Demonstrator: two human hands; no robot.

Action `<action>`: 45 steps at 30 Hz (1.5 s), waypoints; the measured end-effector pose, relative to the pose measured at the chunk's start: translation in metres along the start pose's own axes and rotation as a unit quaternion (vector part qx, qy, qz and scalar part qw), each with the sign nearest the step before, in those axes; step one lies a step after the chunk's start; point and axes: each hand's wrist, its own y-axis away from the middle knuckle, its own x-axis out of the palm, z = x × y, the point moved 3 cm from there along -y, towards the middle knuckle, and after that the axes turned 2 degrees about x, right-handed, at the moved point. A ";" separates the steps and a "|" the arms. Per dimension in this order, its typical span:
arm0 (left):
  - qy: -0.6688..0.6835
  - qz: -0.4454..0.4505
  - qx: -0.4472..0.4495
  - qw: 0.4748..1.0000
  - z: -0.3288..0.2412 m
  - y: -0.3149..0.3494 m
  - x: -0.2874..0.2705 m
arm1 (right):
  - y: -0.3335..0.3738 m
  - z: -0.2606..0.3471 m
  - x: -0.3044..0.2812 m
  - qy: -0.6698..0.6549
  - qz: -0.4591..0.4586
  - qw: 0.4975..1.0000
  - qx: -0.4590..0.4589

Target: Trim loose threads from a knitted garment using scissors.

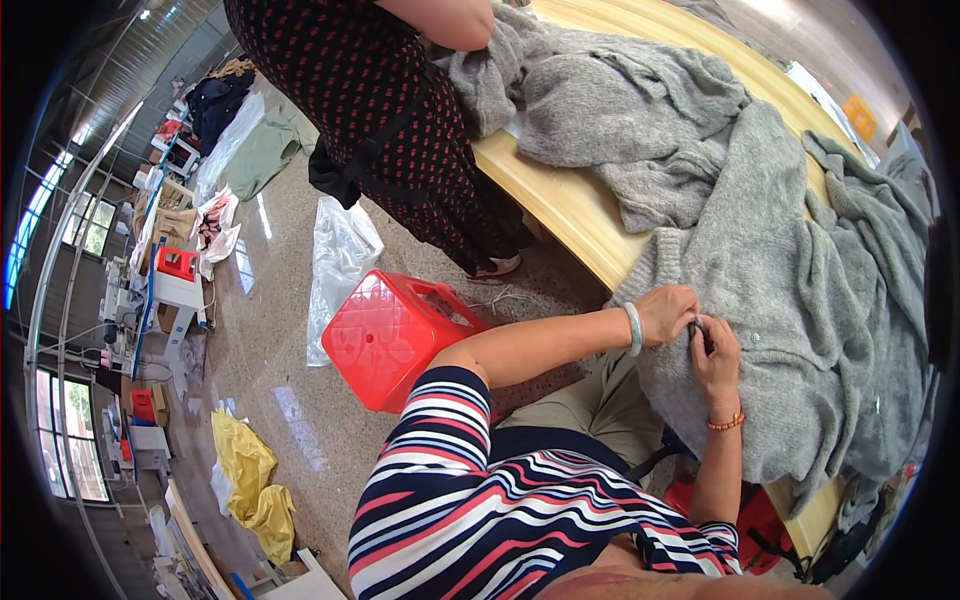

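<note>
A grey knit sweater [765,290] lies spread over the near side of the table, hanging over its edge onto my lap. My left hand [668,313], with a pale bangle on its wrist, is pinched at the sweater's edge. Right beside it my right hand [716,355], wearing a beaded bracelet, is also closed, its thumb and forefinger meeting the left fingertips. A small bit of the grey knit sits between the fingertips; whether something smaller is held with it, I cannot make out.
More grey knitwear [630,110] is heaped along the wooden table [560,200]. A person in a dark patterned garment [400,130] stands at the table on the left. A red plastic stool [375,340], clear plastic sheeting [335,250] and yellow cloth [245,460] are on the floor.
</note>
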 end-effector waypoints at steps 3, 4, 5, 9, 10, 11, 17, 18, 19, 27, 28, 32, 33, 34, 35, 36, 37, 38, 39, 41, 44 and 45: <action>0.014 0.008 -0.026 1.000 -0.001 -0.002 -0.001 | -0.002 0.001 -0.002 -0.009 -0.006 1.000 -0.020; 0.015 0.009 -0.026 1.000 -0.002 -0.003 -0.001 | -0.001 0.001 -0.003 -0.013 -0.002 1.000 -0.021; 0.017 0.010 -0.035 0.999 -0.002 -0.002 -0.001 | -0.002 0.002 -0.003 -0.018 0.003 1.000 -0.023; 0.034 0.005 -0.054 0.998 -0.003 -0.003 -0.001 | -0.003 0.000 -0.007 -0.052 0.031 0.998 0.018; 0.034 0.006 -0.054 0.998 -0.004 -0.003 0.000 | -0.003 0.000 -0.007 -0.061 0.035 0.997 0.029; 0.044 0.001 -0.061 0.997 -0.004 -0.003 -0.001 | -0.003 -0.001 -0.007 -0.071 0.039 0.996 0.039; 0.042 -0.019 -0.057 0.997 -0.001 -0.003 0.004 | 0.000 0.006 0.000 0.014 -0.010 1.000 -0.017; 0.038 -0.029 -0.051 0.998 -0.001 -0.002 0.004 | 0.000 0.007 0.001 0.014 -0.010 1.000 -0.016; 0.038 -0.028 -0.051 0.998 -0.001 -0.002 0.004 | 0.001 0.008 0.001 0.018 -0.011 1.000 -0.009; -0.030 -0.034 -0.022 0.999 -0.003 0.000 0.009 | 0.002 0.001 0.010 0.073 -0.029 0.997 -0.012; -0.029 -0.033 -0.022 0.999 -0.003 0.001 0.010 | 0.002 0.001 0.011 0.090 -0.042 0.995 -0.019; -0.031 -0.042 -0.005 0.999 -0.004 0.000 0.010 | 0.002 0.003 0.009 0.095 -0.051 0.994 -0.025; -0.029 -0.042 -0.009 0.999 -0.004 0.000 0.009 | 0.001 0.002 0.008 0.095 -0.051 0.994 -0.025; -0.028 -0.042 -0.009 0.999 -0.005 -0.001 0.007 | 0.000 0.000 0.007 0.079 -0.039 0.996 -0.022; -0.002 -0.022 -0.022 0.999 -0.006 -0.002 0.005 | 0.000 -0.002 0.006 0.062 -0.026 0.998 -0.020; 0.024 -0.003 -0.036 0.999 -0.006 -0.003 0.004 | 0.000 -0.003 0.004 0.062 -0.027 0.998 -0.020; 0.024 -0.003 -0.036 0.999 -0.005 -0.004 0.003 | -0.001 -0.003 0.002 0.030 -0.022 0.999 -0.018; 0.049 -0.005 -0.043 0.998 -0.005 -0.004 0.003 | -0.001 -0.002 0.000 -0.001 -0.018 1.000 -0.017; 0.074 -0.007 -0.051 0.996 -0.004 -0.005 0.003 | -0.001 -0.002 -0.003 -0.001 -0.017 1.000 -0.017; 0.084 -0.007 -0.057 0.995 -0.004 -0.005 0.001 | -0.002 -0.003 -0.006 -0.044 0.016 0.999 0.001; 0.097 -0.010 -0.053 0.994 -0.002 -0.006 0.000 | -0.002 -0.002 -0.010 -0.080 0.024 0.996 0.004; 0.099 -0.014 -0.044 0.994 -0.001 -0.006 0.000 | -0.001 -0.001 -0.010 -0.080 0.024 0.996 0.003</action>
